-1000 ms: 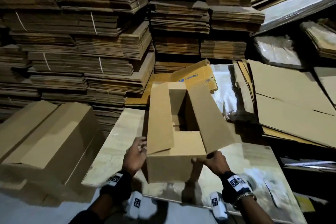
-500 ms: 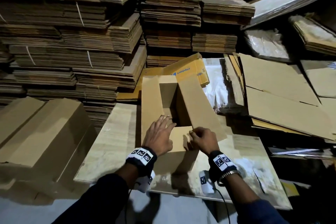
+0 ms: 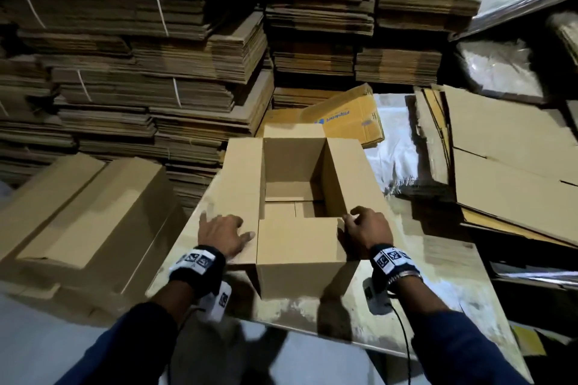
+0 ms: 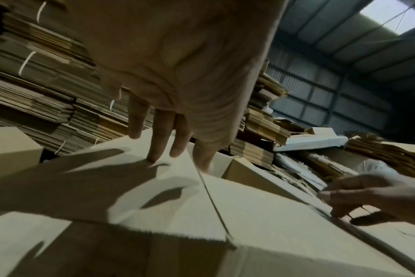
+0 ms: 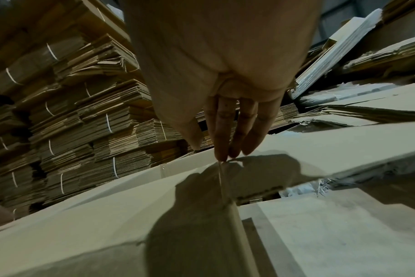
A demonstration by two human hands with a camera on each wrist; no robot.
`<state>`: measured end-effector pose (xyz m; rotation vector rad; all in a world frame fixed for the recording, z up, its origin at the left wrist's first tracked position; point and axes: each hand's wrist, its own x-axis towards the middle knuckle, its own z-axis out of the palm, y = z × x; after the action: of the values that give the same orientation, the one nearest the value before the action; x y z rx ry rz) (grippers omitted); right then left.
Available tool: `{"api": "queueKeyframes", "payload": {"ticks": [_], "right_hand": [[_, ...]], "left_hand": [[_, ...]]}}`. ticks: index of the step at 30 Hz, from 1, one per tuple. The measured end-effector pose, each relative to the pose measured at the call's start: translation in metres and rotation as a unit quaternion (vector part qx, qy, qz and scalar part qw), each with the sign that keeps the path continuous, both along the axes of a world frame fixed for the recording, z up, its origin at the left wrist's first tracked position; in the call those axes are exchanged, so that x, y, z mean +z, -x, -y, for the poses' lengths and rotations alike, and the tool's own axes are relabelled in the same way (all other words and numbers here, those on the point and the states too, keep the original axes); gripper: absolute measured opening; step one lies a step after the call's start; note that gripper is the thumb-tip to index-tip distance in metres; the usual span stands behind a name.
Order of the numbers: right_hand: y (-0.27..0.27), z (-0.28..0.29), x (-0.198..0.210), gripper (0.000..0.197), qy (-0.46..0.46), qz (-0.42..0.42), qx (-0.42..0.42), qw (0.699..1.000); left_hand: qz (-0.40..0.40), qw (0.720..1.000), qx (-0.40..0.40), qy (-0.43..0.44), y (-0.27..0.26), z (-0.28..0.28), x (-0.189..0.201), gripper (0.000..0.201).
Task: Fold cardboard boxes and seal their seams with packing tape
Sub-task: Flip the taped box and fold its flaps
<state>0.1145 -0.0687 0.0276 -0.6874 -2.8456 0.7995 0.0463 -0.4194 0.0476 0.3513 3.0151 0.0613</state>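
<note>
While the plain brown cardboard box (image 3: 300,222) is sitting open-topped on the pale, scuffed wooden desk (image 3: 444,284), the person is bracing it from both sides, apparently to keep it square for closing the top. The left hand (image 3: 222,233) is lying on the long left flap (image 3: 240,184) with its fingers (image 4: 158,138) spread and nearly straight, pressing rather than gripping, which looks like a way of holding that flap outward. The right hand (image 3: 366,230) is resting at the near corner where the long right flap (image 3: 350,178) meets the short near flap (image 3: 298,236); its fingers (image 5: 228,129) are touching the cardboard edge, only lightly bent, and nothing is being clasped. That near flap is already lying folded in over the opening, while the far flap (image 3: 294,130) is standing up. No packing tape is showing in any view, so sealing is probably some steps off. Bundled stacks of flattened cardboard (image 3: 131,72) are rising behind the desk, and another assembled brown box (image 3: 84,222) is lying on its side to the left.
</note>
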Motion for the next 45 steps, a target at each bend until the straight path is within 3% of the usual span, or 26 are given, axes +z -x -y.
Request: {"api": "queueKeyframes", "payload": {"ticks": [7,15,20,24,29,33,38,42,45], "right_hand": [[0.035,0.004,-0.007,0.042,-0.028,0.012,0.031,0.999],[0.127,-0.006,-0.014,0.065,-0.044,0.084,0.122,0.988],[0.207,-0.023,0.007,0.062,-0.102,0.181,0.14,0.968],[0.272,-0.022,0.045,0.064,-0.044,0.242,0.117,0.962],[0.348,-0.007,0.044,0.061,-0.034,0.201,0.105,0.973],[0.403,-0.007,0.029,0.054,0.058,0.152,0.079,0.983],[0.458,-0.023,0.015,0.074,0.156,0.082,0.001,0.984],[0.484,-0.033,0.004,0.086,0.283,0.025,-0.06,0.957],[0.488,-0.044,-0.003,0.088,0.381,-0.077,-0.135,0.912]], "left_hand": [[-0.027,0.993,-0.03,-0.114,0.05,-0.041,-0.019,0.042],[0.002,0.988,-0.066,-0.138,0.176,-0.059,-0.03,0.035],[0.034,0.991,-0.071,-0.104,0.24,-0.062,-0.031,0.06],[0.041,0.992,-0.058,-0.108,0.266,-0.063,-0.042,0.081],[0.054,0.975,-0.017,-0.214,0.305,-0.057,-0.054,0.078],[0.077,0.97,-0.031,-0.228,0.318,-0.053,-0.062,0.069],[0.089,0.958,-0.026,-0.271,0.325,-0.051,-0.074,0.073],[0.06,0.955,-0.041,-0.286,0.324,-0.051,-0.088,0.063],[0.042,0.957,-0.039,-0.285,0.323,-0.052,-0.09,0.065]]}}
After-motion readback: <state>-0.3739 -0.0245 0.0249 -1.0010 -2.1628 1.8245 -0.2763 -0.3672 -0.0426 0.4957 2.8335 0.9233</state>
